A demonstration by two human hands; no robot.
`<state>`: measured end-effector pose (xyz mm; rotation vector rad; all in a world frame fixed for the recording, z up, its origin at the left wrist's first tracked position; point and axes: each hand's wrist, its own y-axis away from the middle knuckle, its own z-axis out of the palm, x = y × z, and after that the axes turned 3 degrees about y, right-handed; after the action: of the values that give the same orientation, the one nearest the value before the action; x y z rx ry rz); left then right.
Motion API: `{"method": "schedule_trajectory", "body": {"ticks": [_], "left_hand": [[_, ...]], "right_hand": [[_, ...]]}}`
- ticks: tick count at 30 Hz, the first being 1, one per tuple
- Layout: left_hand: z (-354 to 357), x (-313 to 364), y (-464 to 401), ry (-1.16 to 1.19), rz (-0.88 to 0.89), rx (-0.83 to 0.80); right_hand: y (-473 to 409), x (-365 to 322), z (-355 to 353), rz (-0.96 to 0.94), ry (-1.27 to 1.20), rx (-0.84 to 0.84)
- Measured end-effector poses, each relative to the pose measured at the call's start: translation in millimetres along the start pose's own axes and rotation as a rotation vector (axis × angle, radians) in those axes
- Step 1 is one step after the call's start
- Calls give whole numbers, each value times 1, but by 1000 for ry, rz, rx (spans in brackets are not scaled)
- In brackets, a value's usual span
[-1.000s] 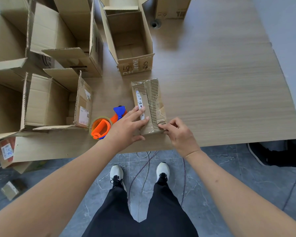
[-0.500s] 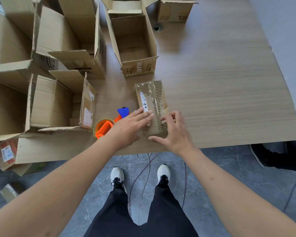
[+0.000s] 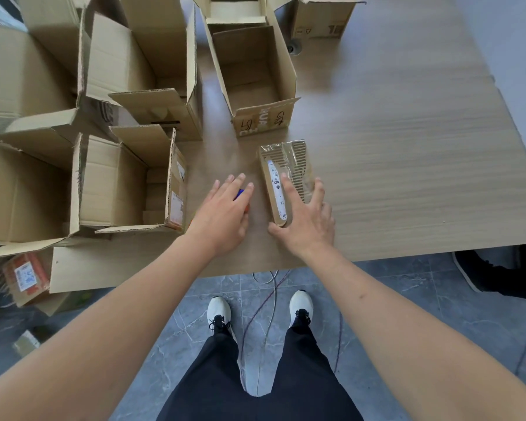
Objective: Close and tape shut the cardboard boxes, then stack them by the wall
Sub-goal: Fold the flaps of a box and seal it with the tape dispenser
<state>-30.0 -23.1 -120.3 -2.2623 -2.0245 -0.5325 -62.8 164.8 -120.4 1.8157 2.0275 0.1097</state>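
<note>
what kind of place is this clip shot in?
Probably a packing or shipping workroom, not a home kitchen or lab. Many open cardboard boxes crowd a wooden table, some with shipping labels, above a grey tiled floor. The left hand covers a tape dispenser.

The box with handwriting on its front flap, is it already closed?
No, the box with handwriting stands open on the table, its flaps up and its bare inside visible.
</note>
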Motion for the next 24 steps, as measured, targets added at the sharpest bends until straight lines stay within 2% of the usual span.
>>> {"method": "schedule_trajectory", "body": {"ticks": [6,15,24], "left_hand": [[-37,-5,-4,-59,37,-21],[-126,-11,9,-114,209,-22],[-214,30,27,-157,299,59]], "right_hand": [[17,-17,-33,77,-3,23],[74,-59,-97,232,-35,192],[124,-73,-181,223,-31,368]]}}
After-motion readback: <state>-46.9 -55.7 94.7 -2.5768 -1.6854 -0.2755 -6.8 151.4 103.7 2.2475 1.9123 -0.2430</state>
